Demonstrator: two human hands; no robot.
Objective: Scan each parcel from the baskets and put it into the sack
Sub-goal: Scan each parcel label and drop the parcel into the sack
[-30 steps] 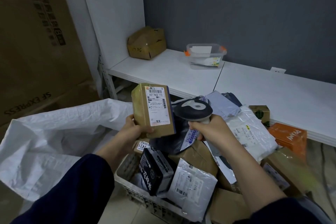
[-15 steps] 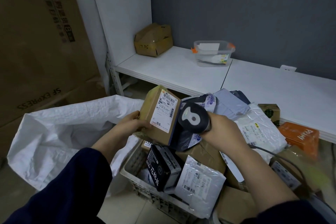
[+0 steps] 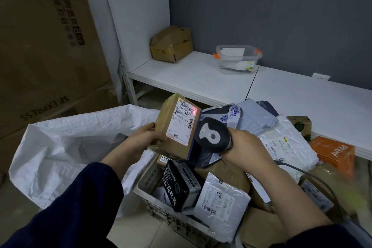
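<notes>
Nearest, a white plastic basket [image 3: 150,177] held a heap of parcels, with a black box [image 3: 179,185] and a white mailer [image 3: 221,201] on top. Above it the left hand [image 3: 141,141] gripped a brown cardboard parcel [image 3: 177,125] by its lower left edge, the label tilted toward the camera. The right hand [image 3: 247,147] was wrapped round a handheld barcode scanner [image 3: 213,137], its head just beside the parcel's right edge (a red spot of light [image 3: 194,109] lay on the label's upper corner). Left of the basket the white woven sack [image 3: 66,147] lay open-mouthed. Beyond, a white shelf [image 3: 191,78] carried a dented cardboard box [image 3: 171,44] and a clear plastic tub [image 3: 237,58].
</notes>
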